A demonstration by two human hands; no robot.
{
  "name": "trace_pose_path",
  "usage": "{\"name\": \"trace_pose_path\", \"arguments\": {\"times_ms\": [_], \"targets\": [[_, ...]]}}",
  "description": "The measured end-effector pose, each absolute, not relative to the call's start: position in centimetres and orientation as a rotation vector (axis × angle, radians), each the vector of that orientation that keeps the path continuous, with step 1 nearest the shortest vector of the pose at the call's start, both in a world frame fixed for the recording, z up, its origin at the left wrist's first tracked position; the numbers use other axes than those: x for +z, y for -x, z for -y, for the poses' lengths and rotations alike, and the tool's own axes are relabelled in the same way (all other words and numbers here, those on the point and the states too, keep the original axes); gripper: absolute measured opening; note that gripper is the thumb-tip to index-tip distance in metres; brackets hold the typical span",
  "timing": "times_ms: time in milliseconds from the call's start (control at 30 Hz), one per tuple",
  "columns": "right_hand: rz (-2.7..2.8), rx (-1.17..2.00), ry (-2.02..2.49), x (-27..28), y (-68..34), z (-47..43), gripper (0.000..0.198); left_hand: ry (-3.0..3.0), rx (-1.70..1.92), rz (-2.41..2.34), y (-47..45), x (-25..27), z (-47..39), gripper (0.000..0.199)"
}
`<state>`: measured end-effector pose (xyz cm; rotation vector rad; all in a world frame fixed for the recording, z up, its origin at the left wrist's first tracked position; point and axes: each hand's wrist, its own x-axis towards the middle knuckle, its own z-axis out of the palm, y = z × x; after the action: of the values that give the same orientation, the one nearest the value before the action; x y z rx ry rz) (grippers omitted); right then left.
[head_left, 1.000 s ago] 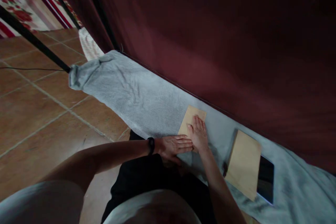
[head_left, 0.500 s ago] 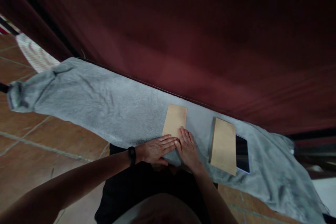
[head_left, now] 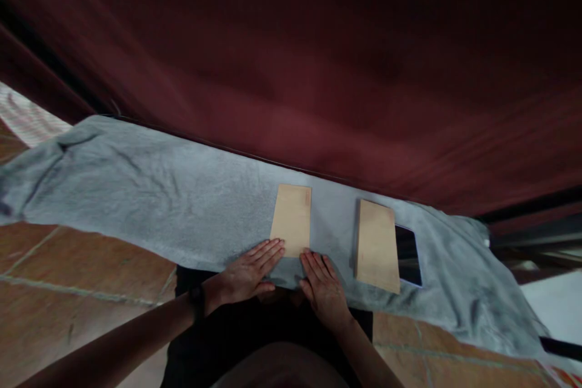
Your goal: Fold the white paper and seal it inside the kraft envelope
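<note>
A flat tan paper envelope point(head_left: 293, 215) lies on the grey cloth point(head_left: 218, 200) in front of me, with small reddish print near its top right corner. My left hand point(head_left: 251, 270) rests flat, its fingertips on the envelope's lower left corner. On the lower right corner lie the fingertips of my right hand point(head_left: 324, 285), fingers stretched out. Neither hand grips anything. To the right sits a stack of similar tan envelopes point(head_left: 377, 247), partly covering a dark-screened phone or tablet point(head_left: 408, 256).
The grey cloth covers a long narrow surface with folds at both ends. Behind it rises a dark red fabric wall point(head_left: 291, 91). Tiled floor point(head_left: 113, 273) shows below on the left and right. A dark band point(head_left: 197, 303) circles my left wrist.
My hands have moved apart, from meeting at the envelope's lower edge to its two lower corners, uncovering more of it. The whole view has shifted slightly.
</note>
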<state>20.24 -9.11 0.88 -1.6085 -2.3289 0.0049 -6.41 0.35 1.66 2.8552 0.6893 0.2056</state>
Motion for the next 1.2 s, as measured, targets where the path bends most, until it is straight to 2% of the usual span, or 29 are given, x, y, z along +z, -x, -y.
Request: {"name": "trace_pose_path", "arguments": {"times_ms": [267,467,667,1200], "targets": [[2.258,0.028,1.634,0.7,-20.0,8.9,0.050,-2.881,0.416,-0.936,5.2,1.3,-1.0,0.055],[2.227,0.034,1.644,0.7,-19.8,8.8,0.047,-2.823,0.379,-1.062,-1.8,0.3,-4.5,0.065],[2.209,0.090,1.664,1.3,-19.8,8.7,0.045,-2.755,0.310,-1.191,-6.5,-0.2,-9.1,0.066],[2.176,0.096,1.649,1.4,-19.7,8.7,0.045,-2.722,0.412,-1.321,-4.5,-0.8,-9.0,0.073]]}}
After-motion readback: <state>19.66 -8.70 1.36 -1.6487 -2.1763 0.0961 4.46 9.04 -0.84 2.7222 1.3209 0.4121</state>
